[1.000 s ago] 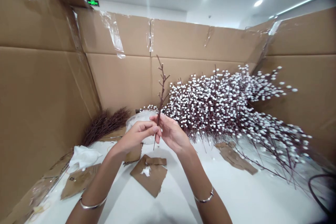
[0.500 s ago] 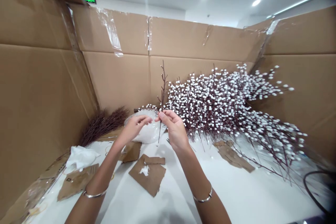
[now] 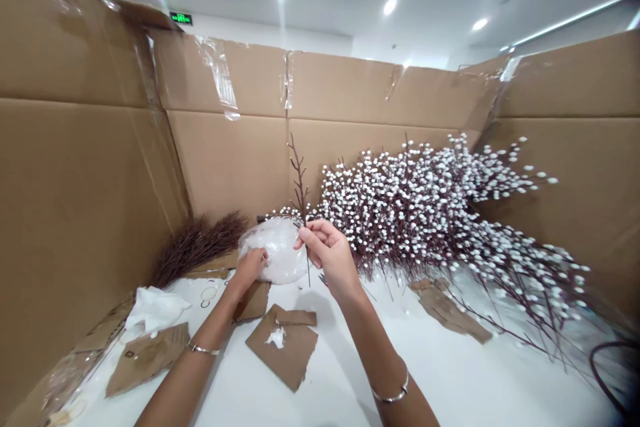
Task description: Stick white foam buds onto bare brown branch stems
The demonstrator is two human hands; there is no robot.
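My right hand (image 3: pixel 330 257) pinches a bare brown artificial twig (image 3: pixel 301 187) near its lower end. The twig stands upright, with short side stubs above my fingers and a thin stem below them. My left hand (image 3: pixel 253 267) is at the left side of a clear plastic bag (image 3: pixel 283 260) that looks full of something white. Its fingers are curled in against the bag, and whatever they hold is hidden.
A large heap of branches with white berries (image 3: pixel 410 207) lies at the right. Bare brown twigs (image 3: pixel 200 247) lie at the left. A cardboard piece (image 3: pixel 287 353) with a white smear and crumpled white material (image 3: pixel 155 307) rest on the white table. Cardboard walls (image 3: pixel 225 167) surround it.
My left hand has moved away from the twig, down and left to the plastic bag, and its fingers have curled. My right hand still holds the twig, now leaning slightly left. The view has tilted up.
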